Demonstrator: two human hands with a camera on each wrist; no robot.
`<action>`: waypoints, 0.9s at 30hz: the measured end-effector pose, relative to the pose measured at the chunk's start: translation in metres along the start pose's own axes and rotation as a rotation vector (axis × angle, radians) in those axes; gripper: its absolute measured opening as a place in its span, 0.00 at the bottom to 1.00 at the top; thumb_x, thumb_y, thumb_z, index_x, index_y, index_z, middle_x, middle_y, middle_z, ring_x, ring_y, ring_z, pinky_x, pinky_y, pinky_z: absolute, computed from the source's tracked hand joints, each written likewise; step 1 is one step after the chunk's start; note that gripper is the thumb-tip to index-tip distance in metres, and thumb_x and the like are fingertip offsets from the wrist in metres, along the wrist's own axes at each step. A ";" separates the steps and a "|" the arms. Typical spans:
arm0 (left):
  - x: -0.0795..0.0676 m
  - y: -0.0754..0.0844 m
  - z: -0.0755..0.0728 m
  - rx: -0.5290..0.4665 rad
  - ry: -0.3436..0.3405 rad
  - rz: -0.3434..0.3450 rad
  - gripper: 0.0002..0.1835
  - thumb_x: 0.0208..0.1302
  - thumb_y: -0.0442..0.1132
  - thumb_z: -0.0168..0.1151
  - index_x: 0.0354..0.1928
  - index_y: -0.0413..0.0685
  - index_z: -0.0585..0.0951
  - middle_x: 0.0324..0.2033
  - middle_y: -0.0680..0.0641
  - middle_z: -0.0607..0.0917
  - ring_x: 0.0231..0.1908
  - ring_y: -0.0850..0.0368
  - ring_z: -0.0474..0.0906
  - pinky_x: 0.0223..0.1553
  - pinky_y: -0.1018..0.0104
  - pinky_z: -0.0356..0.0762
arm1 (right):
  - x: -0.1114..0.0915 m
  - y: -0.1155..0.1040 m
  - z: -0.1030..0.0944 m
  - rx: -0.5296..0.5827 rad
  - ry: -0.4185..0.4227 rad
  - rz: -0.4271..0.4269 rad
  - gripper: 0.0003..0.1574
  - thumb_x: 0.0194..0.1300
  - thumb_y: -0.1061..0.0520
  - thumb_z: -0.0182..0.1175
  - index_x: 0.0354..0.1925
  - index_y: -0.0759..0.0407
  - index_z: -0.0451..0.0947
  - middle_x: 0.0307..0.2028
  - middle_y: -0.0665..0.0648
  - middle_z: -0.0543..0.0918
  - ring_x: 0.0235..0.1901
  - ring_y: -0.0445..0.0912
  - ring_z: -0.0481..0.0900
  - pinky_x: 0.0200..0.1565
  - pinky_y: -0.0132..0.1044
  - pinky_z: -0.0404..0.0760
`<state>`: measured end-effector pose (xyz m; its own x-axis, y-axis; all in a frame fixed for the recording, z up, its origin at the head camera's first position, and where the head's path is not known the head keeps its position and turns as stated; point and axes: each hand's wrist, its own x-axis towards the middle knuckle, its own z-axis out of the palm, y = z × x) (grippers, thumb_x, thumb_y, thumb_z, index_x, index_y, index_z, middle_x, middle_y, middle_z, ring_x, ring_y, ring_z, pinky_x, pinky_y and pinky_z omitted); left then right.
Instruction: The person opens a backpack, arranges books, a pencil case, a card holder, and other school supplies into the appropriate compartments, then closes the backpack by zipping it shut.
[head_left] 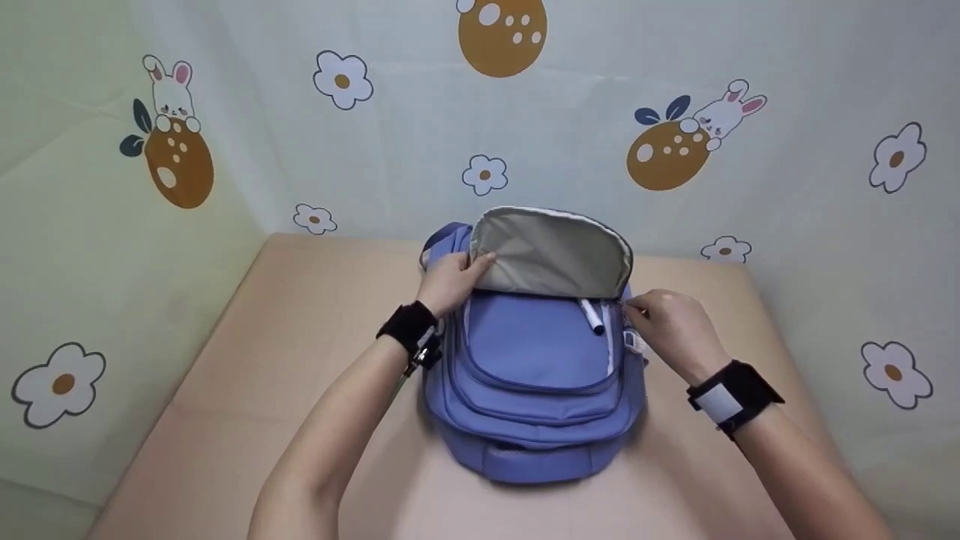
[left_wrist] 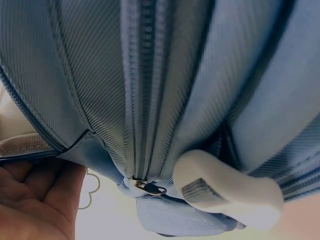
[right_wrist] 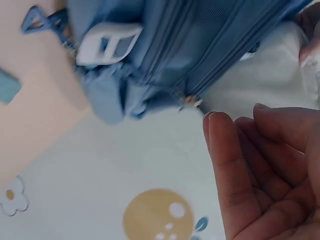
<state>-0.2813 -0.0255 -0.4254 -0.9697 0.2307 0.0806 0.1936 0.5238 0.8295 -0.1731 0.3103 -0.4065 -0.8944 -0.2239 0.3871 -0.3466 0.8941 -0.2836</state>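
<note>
A blue backpack [head_left: 540, 457] lies on the table with its front pocket unzipped. The pocket's flap [head_left: 555, 251] is raised, grey lining showing. My left hand [head_left: 454, 279] grips the flap's left edge, thumb on the lining; in the left wrist view its fingers [left_wrist: 60, 187] curl beneath the zippered edge. My right hand [head_left: 671, 322] is at the pocket's right corner. Its fingertips pinch the end of the zipper pull [right_wrist: 191, 101], whose dark tab runs to them. A white marker [head_left: 592, 316] with a black end sticks out of the pocket below the flap.
The table [head_left: 300, 360] has a pale peach cover. Light curtains [head_left: 405, 135] printed with rabbits and flowers stand behind and beside it. A white plastic clip [right_wrist: 109, 43] hangs at the backpack's side, and another zipper pull [left_wrist: 148, 187] shows in the left wrist view.
</note>
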 end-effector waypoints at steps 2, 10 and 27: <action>0.000 -0.001 0.000 0.001 0.004 0.001 0.28 0.74 0.62 0.56 0.20 0.54 0.67 0.15 0.55 0.68 0.16 0.59 0.64 0.21 0.66 0.62 | -0.002 0.009 -0.004 -0.011 0.004 0.018 0.09 0.67 0.63 0.63 0.36 0.64 0.90 0.27 0.56 0.85 0.22 0.46 0.79 0.30 0.47 0.80; 0.000 -0.001 0.000 0.014 0.005 0.006 0.28 0.74 0.61 0.56 0.19 0.53 0.67 0.15 0.55 0.70 0.17 0.58 0.67 0.23 0.64 0.65 | -0.015 0.057 -0.001 -0.020 -0.083 0.193 0.11 0.67 0.63 0.61 0.37 0.68 0.89 0.36 0.66 0.89 0.32 0.58 0.86 0.39 0.56 0.82; 0.001 -0.002 0.001 0.027 -0.006 -0.012 0.28 0.74 0.61 0.55 0.20 0.53 0.67 0.15 0.55 0.69 0.17 0.58 0.66 0.22 0.64 0.64 | -0.039 0.095 0.045 -0.042 -0.230 0.375 0.26 0.63 0.55 0.64 0.13 0.56 0.66 0.15 0.53 0.68 0.17 0.49 0.65 0.22 0.42 0.62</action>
<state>-0.2826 -0.0255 -0.4280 -0.9710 0.2294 0.0670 0.1858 0.5483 0.8154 -0.1838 0.3868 -0.4881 -0.9974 0.0425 0.0574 0.0212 0.9439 -0.3296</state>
